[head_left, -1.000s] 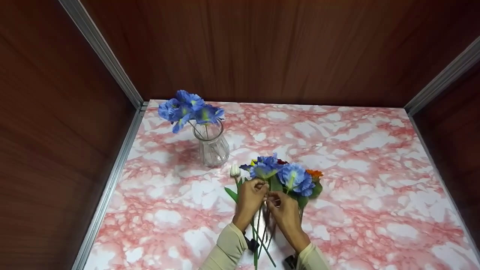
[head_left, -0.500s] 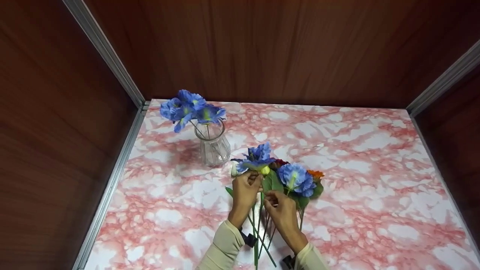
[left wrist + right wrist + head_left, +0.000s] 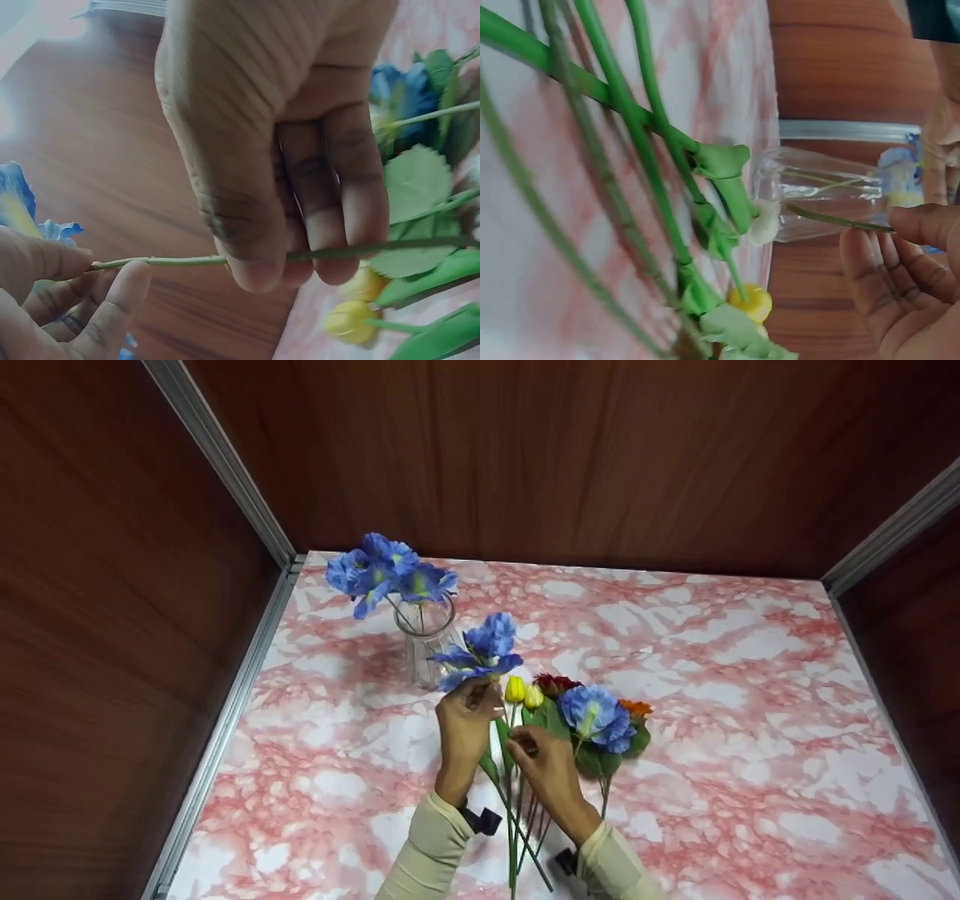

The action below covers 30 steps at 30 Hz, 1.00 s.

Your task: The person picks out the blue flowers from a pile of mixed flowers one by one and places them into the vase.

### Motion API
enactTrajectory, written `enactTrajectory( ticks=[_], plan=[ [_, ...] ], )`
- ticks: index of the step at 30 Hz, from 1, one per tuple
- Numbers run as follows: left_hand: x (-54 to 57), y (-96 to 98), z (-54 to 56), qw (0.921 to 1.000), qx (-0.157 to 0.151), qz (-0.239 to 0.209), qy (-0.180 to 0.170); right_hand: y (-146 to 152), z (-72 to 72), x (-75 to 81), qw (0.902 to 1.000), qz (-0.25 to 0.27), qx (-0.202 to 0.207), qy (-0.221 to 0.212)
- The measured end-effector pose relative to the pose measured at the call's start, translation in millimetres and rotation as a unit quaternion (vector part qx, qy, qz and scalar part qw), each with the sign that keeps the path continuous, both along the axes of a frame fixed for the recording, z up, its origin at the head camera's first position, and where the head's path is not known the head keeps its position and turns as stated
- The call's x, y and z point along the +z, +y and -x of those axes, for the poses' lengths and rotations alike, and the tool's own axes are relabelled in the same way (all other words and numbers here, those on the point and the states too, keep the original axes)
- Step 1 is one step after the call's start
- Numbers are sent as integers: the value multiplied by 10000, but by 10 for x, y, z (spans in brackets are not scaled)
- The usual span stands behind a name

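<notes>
A blue artificial iris (image 3: 487,649) stands raised in front of the glass vase (image 3: 421,630). My left hand (image 3: 466,727) pinches its thin stem right below the bloom. Lower on the same green stem (image 3: 184,261), the thumb and fingers of my right hand (image 3: 549,769) pinch it, as the left wrist view shows. From the right wrist, the stem's cut end points toward the vase in the background. That vase holds several blue irises (image 3: 386,570) leaning left. Beneath the hands lie yellow tulips (image 3: 514,690) with green stems.
Another blue iris (image 3: 596,716), a dark red flower (image 3: 555,684) and an orange flower (image 3: 635,708) lie on the right of the bunch. A white tulip (image 3: 763,223) shows from the right wrist. Dark wood panels (image 3: 525,457) wall in the pink marbled table (image 3: 720,675).
Both hands have moved up and left, the left one lifting the blue iris out of the bunch toward the vase. The yellow tulips have come into sight.
</notes>
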<state>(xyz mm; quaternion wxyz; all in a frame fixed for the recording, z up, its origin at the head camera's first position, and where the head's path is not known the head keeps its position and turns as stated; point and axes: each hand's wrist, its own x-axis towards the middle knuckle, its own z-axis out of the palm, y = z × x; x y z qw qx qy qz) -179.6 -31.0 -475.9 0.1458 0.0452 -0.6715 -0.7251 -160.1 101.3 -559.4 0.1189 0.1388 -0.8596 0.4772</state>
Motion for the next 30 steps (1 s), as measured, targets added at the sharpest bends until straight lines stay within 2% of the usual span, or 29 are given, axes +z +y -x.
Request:
enactTrajectory(
  ticks=[4, 8, 12, 18, 19, 23, 27, 29, 30],
  plan=[
    [105, -84, 5, 9992, 211, 106, 310, -70, 130, 52, 9989, -16, 184, 434],
    [187, -156, 14, 9960, 436, 309, 711, -147, 236, 108, 9968, 103, 393, 689],
    [246, -212, 24, 9921, 726, 562, 852, -229, 323, 150, 9947, 161, 558, 851],
    [76, -312, 138, 9828, 1330, 967, 846, -359, 420, 204, 9933, 179, 681, 914],
    [38, -330, 157, 9820, 1412, 929, 838, -381, 434, 214, 9933, 196, 685, 911],
    [27, -378, 163, 9815, 1625, 445, 906, -460, 485, 252, 9922, 303, 737, 962],
    [61, -408, 159, 9739, 1922, 105, 1201, -537, 550, 289, 9897, 309, 776, 1160],
    [91, -414, 153, 9680, 1996, -304, 1490, -580, 593, 307, 9886, 282, 762, 1264],
    [107, -416, 149, 9641, 1767, -994, 1714, -601, 617, 315, 9881, 280, 766, 1303]
  ],
)
